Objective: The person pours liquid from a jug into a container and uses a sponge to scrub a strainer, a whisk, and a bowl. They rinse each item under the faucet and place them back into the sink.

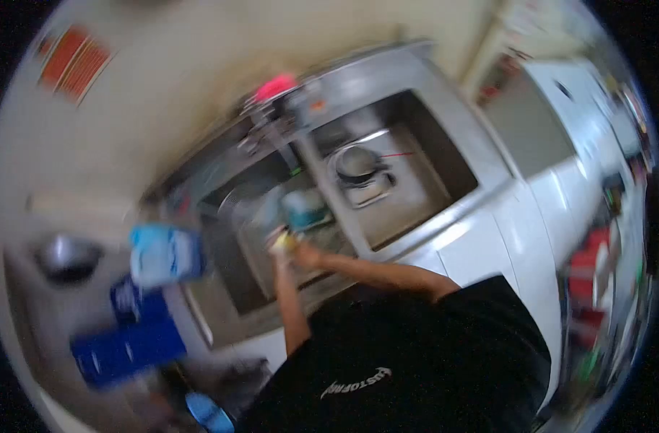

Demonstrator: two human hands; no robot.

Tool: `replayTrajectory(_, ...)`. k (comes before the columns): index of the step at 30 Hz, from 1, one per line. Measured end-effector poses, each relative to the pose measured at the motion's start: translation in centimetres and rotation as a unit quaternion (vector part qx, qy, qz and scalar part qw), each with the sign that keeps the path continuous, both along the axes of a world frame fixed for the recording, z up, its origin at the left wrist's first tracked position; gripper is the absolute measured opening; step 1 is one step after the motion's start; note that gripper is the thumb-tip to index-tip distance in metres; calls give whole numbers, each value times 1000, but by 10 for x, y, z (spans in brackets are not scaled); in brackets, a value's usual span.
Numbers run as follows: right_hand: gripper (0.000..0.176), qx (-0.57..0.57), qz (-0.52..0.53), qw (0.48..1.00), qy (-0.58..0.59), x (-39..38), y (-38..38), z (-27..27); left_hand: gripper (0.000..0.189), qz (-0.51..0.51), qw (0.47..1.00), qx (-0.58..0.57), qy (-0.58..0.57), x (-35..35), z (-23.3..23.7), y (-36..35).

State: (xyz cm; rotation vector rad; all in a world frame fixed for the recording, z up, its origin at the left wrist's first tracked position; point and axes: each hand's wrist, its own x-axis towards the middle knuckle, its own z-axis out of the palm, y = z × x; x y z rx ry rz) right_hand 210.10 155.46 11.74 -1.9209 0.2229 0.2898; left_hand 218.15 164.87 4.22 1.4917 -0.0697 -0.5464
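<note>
Both my hands are close together over the left basin of a steel sink, blurred by motion. A small yellow piece, which looks like a sponge, is between them. My right hand is closed against it. My left hand is closed beside it, around something too blurred to name. Just beyond my hands a teal container and other blurred dishes lie in the basin. The faucet is above its far side.
In the right basin are a metal pot and a small tray. Something bright pink is behind the faucet. To the left are a blue-and-white bag, a blue box and a metal bowl. A white tiled counter borders the right.
</note>
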Motion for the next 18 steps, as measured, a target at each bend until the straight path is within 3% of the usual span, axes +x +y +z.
replayTrajectory(1,42,69,-86,993,-47,50,21,-138,46,62,997,44,-31,-1,-31,-8)
replayTrajectory(2,39,423,-140,892,-72,29,-7,-59,46,123,986,91,-59,-1,-61,-18)
replayTrajectory(3,35,302,-200,931,-40,23,-7,-24,46,110,987,92,-67,-10,-12,-25)
replayTrajectory(4,28,176,-195,965,19,23,-9,5,47,87,989,91,-76,-13,49,-29)
replayTrajectory(5,28,179,-173,968,21,13,-8,26,47,109,986,96,-76,-2,56,-22)
replayTrajectory(7,25,111,-100,988,-46,-8,-11,54,32,28,994,46,-91,9,64,-8)
replayTrajectory(8,25,107,-89,989,-50,-3,-18,49,29,-1,983,106,-148,2,84,-6)
replayTrajectory(10,34,71,-195,962,-179,6,-21,32,28,21,988,111,-110,-5,79,2)
replayTrajectory(11,34,73,-189,963,-179,12,-20,37,27,30,990,115,-70,-8,75,9)
replayTrajectory(13,42,-201,-113,906,-354,31,-25,55,26,9,994,99,-43,-19,113,13)
replayTrajectory(14,42,-196,-111,908,-354,44,-26,49,25,5,990,123,-70,-22,125,15)
replayTrajectory(15,44,-270,-62,897,-344,57,-26,37,24,-2,984,148,-97,-23,129,19)
replayTrajectory(16,47,-344,-15,878,-333,66,-26,27,22,-21,993,104,-53,-19,121,24)
replayTrajectory(17,47,-341,-14,878,-335,69,-29,21,22,-19,993,106,-55,-18,127,29)
replayTrajectory(18,49,-371,45,856,-357,73,-35,17,21,-12,999,31,36,-17,137,36)
